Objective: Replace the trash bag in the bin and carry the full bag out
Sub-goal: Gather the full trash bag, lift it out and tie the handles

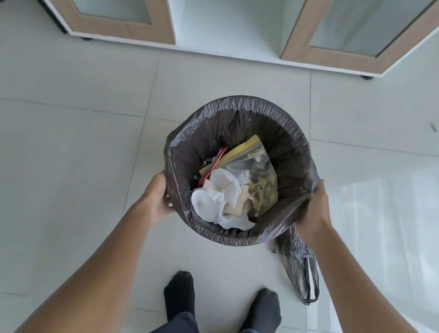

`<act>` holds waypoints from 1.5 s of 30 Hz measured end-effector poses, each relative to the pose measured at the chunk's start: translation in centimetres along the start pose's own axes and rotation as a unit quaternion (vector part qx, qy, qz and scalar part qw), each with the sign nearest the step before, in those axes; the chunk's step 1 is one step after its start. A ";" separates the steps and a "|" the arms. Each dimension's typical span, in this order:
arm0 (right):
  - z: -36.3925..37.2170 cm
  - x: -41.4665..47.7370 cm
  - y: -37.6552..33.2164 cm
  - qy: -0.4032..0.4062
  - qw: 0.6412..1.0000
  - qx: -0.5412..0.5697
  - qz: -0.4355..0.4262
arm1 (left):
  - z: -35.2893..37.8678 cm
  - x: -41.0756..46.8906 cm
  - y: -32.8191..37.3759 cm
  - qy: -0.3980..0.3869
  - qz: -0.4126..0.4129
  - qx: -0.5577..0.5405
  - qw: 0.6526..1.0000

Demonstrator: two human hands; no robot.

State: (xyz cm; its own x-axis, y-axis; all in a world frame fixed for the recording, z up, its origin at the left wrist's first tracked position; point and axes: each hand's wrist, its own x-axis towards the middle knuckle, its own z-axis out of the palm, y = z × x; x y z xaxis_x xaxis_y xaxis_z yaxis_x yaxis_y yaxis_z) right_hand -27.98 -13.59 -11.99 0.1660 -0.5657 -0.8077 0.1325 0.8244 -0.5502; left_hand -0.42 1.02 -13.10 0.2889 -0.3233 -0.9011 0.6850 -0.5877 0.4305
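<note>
— On the pale tiled floor (79, 151), nearest the camera: two socked feet (180, 292), and just right of them a loose dark plastic bag (300, 267) lying flat, likely the replacement liner. What are the hands doing?

— Both are at the bin's sides. The left hand (156, 200) is curled against the left side, fingers tucked under the bag's folded edge; the right hand (315, 209) is closed over gathered plastic at the right rim. Whether the left has a true pinch on the film is not clear from here.

— And the step?

— Freeing the full trash bag (245, 112) from the bin, by my reading. Done well, it means peeling the cuff up off the rim evenly on both sides, then drawing the edges inward before lifting, so nothing spills.

— What is inside?

— Crumpled white tissue (220, 201) toward the near side, and beyond it a clear zip pouch (255, 175) with a yellow strip, holding something yellowish. A red item (213, 165) pokes out at its left. The load sits well below the rim.

— Behind?

— A white cabinet (228, 18) with wood-framed glass doors, well apart from the bin.
</note>
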 end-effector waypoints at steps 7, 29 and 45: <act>-2.3 -1.9 -0.2 0.059 0.994 -0.085 0.017 | -1.6 -0.5 -0.7 -0.014 0.034 0.113 0.993; -0.2 -4.8 -3.0 0.217 0.908 -0.345 -0.101 | -0.6 -5.5 -1.8 0.166 0.113 0.173 0.964; -0.8 -6.4 -3.2 0.057 0.948 -0.312 -0.033 | -1.7 -7.0 -1.5 0.138 0.109 0.143 0.974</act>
State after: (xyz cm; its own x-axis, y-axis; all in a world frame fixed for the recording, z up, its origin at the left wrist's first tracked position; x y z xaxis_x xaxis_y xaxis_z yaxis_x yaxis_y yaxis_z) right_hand -30.24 -12.60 -5.27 0.0654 -0.6408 -0.7649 -0.4711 0.6559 -0.5898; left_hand -2.27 5.42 -7.54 0.6024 -0.2741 -0.7497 0.3850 -0.7230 0.5737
